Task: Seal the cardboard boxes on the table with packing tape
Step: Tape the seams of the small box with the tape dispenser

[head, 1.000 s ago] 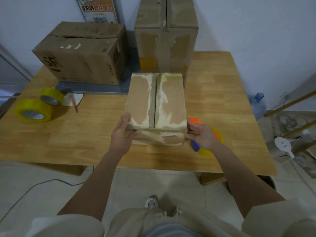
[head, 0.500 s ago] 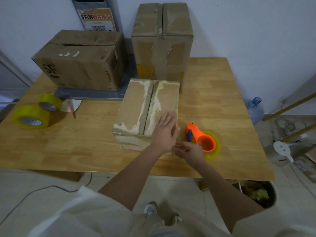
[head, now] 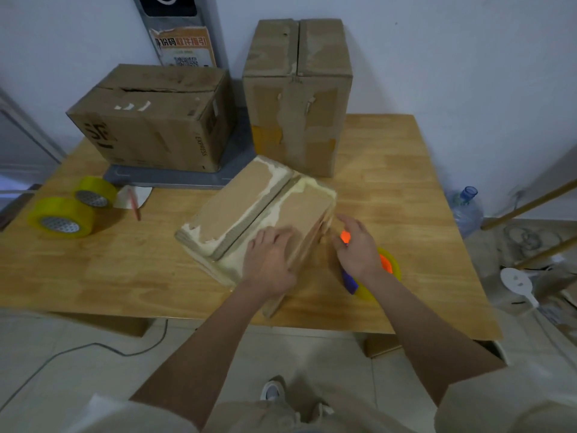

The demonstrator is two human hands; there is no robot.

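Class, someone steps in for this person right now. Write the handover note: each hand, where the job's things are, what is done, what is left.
Left hand: flat on top of the small box, no grip.
Right hand: over the orange tape dispenser; whether it has a grip is unclear.
The small box sits askew at the near edge of the table, its centre seam bare. The wide box and tall box stand at the back, two yellow tape rolls far left.
Done: no fresh tape visible on the small box.
Left: tape the small box's seam; check the other boxes.
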